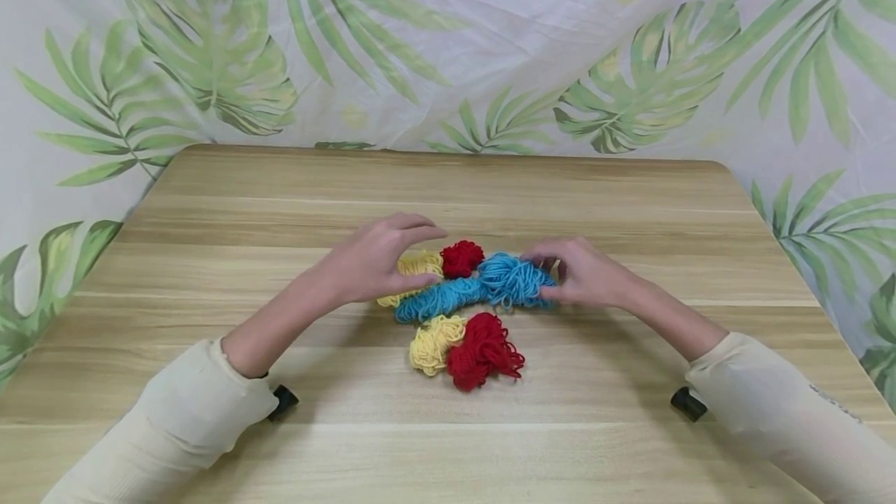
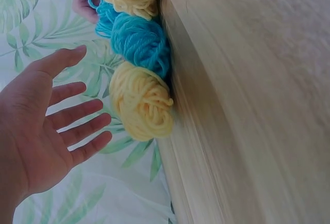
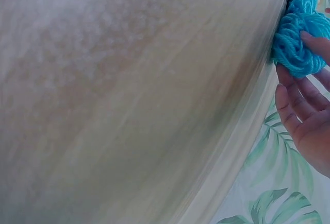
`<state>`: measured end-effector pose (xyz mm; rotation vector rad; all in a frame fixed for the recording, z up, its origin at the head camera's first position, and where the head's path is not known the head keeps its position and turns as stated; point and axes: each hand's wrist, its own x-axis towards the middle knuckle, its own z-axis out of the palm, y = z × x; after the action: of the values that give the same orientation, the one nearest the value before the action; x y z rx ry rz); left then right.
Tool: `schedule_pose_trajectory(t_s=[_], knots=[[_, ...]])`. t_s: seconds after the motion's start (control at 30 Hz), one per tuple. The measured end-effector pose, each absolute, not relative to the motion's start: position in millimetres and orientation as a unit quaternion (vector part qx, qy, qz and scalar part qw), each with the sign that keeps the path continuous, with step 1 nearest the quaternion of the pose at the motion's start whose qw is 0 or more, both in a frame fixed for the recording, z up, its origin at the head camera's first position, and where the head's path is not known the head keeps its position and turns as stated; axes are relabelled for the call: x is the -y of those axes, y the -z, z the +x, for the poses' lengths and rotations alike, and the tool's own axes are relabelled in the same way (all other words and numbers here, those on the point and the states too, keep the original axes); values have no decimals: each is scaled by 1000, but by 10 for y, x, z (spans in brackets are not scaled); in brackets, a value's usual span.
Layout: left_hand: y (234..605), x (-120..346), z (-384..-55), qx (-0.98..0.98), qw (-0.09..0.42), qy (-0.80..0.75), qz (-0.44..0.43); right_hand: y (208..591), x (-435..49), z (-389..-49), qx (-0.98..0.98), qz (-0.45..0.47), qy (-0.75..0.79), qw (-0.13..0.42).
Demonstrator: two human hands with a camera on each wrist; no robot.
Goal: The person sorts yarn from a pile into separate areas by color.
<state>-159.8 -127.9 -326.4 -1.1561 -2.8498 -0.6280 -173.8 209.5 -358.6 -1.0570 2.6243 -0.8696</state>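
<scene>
The left hand (image 1: 374, 259) spreads its fingers near an oblong yellow yarn bundle (image 2: 142, 103); the right hand (image 1: 586, 272) apparently pinches a rounded blue yarn bundle (image 1: 512, 281).

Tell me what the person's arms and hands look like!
The left sleeve and right sleeve are cream; the right has a tiny dark marking. A small black piece shows beside each sleeve. The left hand and right hand wear no gloves.
</scene>
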Motion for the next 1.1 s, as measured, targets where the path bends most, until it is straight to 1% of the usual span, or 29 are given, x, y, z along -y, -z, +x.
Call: schedule_pose_trajectory(t_s=[0.1,0.3,0.9,1.1], knots=[[3255,1257,-1593,911,-7,199,-360,3582,-2097,-1739,-884,-352,295,88],[3244,1186,-1603,908,-6,202,-368,3582,-2130,-1743,-883,-347,306,79],[3245,1126,-1578,888,-30,255,-381,3568,-2246,-1751,-885,-327,322,77],[3260,1094,-1567,883,-37,259,-391,3575,-2287,-1768,-885,-318,334,62]])
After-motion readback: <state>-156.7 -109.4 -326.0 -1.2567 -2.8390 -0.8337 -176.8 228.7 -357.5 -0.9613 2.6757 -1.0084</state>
